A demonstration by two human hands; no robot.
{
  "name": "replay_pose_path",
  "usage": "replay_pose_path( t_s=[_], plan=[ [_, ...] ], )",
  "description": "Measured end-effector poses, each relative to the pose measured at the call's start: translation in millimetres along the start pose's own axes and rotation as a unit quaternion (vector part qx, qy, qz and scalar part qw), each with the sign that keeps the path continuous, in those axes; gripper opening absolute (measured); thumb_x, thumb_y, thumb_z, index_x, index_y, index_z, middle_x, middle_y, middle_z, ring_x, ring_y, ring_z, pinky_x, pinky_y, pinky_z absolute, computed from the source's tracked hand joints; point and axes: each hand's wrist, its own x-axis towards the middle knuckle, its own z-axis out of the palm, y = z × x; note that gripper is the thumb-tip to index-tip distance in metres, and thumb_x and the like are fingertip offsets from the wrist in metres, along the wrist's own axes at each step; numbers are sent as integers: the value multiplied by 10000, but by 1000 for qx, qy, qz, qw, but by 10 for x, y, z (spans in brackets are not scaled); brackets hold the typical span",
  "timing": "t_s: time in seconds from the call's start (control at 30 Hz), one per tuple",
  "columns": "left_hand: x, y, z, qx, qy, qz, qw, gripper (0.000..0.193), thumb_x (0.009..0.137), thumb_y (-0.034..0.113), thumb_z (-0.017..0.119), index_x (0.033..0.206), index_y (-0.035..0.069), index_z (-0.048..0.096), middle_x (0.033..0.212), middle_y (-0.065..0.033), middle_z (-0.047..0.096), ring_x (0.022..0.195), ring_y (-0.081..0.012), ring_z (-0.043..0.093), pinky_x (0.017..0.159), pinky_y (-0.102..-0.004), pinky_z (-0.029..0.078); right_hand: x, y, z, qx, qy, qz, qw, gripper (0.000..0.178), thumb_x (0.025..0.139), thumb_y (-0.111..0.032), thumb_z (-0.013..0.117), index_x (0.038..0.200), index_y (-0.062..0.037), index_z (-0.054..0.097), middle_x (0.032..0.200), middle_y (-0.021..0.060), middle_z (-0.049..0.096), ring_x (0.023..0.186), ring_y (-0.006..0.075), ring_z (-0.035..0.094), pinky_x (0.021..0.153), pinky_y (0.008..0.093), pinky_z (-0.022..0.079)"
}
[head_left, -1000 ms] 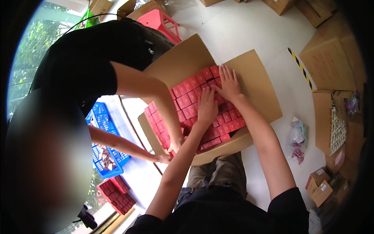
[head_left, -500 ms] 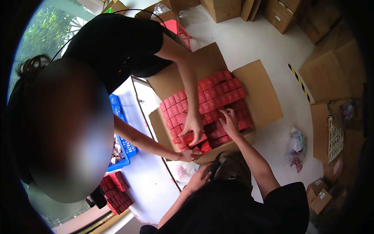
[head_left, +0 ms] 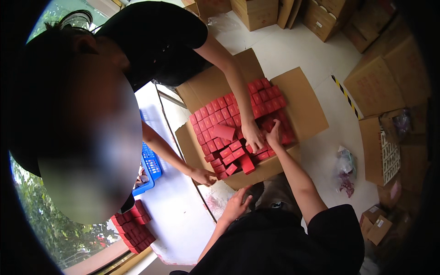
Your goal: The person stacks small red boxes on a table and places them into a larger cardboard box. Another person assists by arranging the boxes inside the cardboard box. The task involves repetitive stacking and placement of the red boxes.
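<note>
A large open carton (head_left: 311, 103) holds rows of small red boxes (head_left: 214, 120). My right hand (head_left: 275, 135) reaches over its near right part, touching or just above a lower layer of red boxes; its fingers look apart and I see nothing held. My left hand (head_left: 237, 205) is outside the near edge, by my lap, with fingers stretched out and empty. Another person's hand (head_left: 253, 136) is beside my right hand, over the boxes. That person's other hand (head_left: 201, 176) is at the carton's near left corner. One red box (head_left: 224, 132) lies loose on top, and several sit tilted near the front.
A white table (head_left: 181, 229) stands at the left, bearing a blue basket (head_left: 150, 169) and a stack of red boxes (head_left: 134, 227). A plastic bag (head_left: 346, 169) lies on the floor at the right. Brown cartons (head_left: 373, 87) line the right side and back.
The other person's hand has shifted right, toward my right hand. More red boxes sit loose or tilted near the front. My left hand has moved slightly, its fingers spreading. The whole view has shifted a little.
</note>
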Motion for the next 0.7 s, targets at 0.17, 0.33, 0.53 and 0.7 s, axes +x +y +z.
replay_pose_path(
  t_s=[0.17,0.33,0.53,0.7],
  plan=[
    [419,256,122,-31,5,38,999,378,842,232,489,1181,77,428,1110,-171,511,1021,-336,480,853,-365,396,16,287,-659,165,-209,155,951,505,702,-155,571,1150,-123,341,1033,119,474,864,237,519,626,365,477],
    [1860,748,128,106,64,138,983,370,805,184,497,1152,69,441,1016,-181,533,937,-341,512,787,-400,428,690,519,-1541,464,-227,292,805,371,750,-223,463,1106,-152,386,974,38,496,769,110,500,542,256,426],
    [3954,761,10,363,262,164,879,376,741,174,561,1092,59,488,1150,-109,464,1099,-287,416,899,-421,351,2097,490,-1363,484,-269,257,792,372,771,-195,580,1085,-132,393,1028,40,495,890,164,534,566,283,483],
    [4477,414,-230,469,167,185,848,409,711,252,604,1068,79,506,1140,-75,458,1152,-243,359,915,-457,294,2883,249,-575,443,-360,226,790,343,751,-225,614,1023,-136,424,985,21,503,857,126,525,556,272,477]
  ],
)
